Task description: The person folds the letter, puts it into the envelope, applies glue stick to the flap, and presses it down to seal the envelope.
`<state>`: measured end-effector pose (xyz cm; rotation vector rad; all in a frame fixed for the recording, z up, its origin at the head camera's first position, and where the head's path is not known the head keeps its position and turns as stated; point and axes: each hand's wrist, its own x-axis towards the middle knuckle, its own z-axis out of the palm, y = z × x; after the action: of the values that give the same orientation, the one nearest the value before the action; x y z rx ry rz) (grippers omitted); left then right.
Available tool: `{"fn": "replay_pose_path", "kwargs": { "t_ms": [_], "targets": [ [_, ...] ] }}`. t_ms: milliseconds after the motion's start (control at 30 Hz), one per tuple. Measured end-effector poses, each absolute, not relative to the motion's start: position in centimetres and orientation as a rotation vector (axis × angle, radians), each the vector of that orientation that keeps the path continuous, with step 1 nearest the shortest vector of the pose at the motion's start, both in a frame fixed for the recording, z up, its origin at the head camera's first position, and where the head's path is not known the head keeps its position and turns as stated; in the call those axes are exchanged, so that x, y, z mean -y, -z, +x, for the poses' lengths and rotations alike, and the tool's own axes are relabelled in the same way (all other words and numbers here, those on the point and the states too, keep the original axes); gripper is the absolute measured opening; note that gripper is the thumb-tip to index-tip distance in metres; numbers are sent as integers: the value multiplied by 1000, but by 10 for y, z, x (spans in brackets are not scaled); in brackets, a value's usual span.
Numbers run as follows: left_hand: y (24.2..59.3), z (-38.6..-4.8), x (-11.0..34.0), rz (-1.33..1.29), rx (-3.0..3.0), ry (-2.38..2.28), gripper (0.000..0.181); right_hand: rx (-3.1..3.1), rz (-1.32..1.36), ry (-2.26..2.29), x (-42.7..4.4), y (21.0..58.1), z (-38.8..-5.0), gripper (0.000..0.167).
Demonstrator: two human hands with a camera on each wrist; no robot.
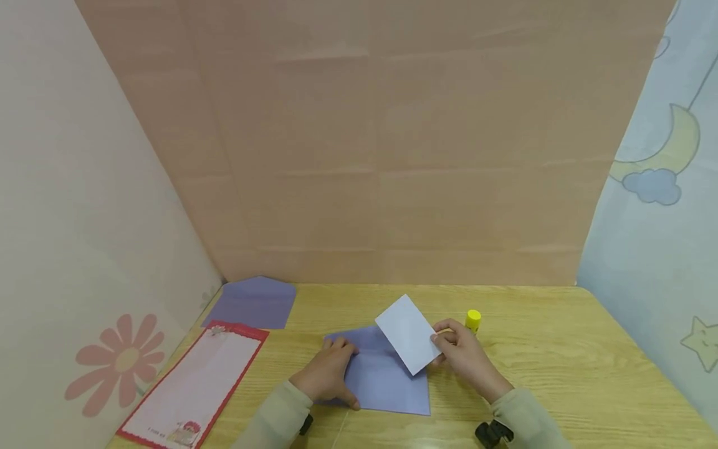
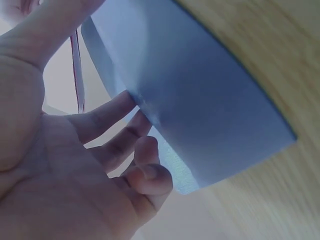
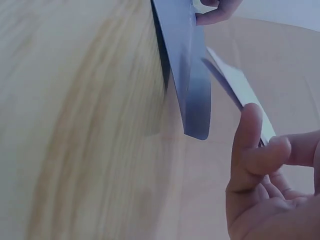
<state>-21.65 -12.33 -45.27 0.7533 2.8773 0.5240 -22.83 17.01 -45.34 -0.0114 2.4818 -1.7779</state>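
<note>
A purple envelope (image 1: 387, 391) lies in front of me on the wooden table, its flap on the far side. My left hand (image 1: 327, 373) holds its left part, thumb at the near edge and fingers at the far side. In the left wrist view, two fingertips touch the edge of the envelope (image 2: 200, 95) where the flap begins. Between thumb and fingers my right hand (image 1: 461, 354) pinches a white card (image 1: 405, 333), tilted above the envelope's right half. The right wrist view shows the card (image 3: 245, 87) edge-on, apart from the envelope (image 3: 182, 50).
Behind my right hand stands a glue stick (image 1: 473, 320) with a yellow cap. A red-bordered sheet (image 1: 196, 380) lies at the left, and another purple envelope (image 1: 250, 304) is at the back left. A brown paper-covered wall (image 1: 370, 156) rises along the table's far edge.
</note>
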Motion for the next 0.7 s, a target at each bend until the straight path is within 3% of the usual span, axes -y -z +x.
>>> {"fn": "replay_pose_path", "kwargs": {
  "t_ms": [400,700],
  "targets": [
    [452,-209,120,917,-3044,-419,89,-2437,-74,1883,-167,450,-228,25],
    [452,-203,116,992,-3117,-364,88,-2594,-117,1826,-163,447,-225,17]
  ]
}}
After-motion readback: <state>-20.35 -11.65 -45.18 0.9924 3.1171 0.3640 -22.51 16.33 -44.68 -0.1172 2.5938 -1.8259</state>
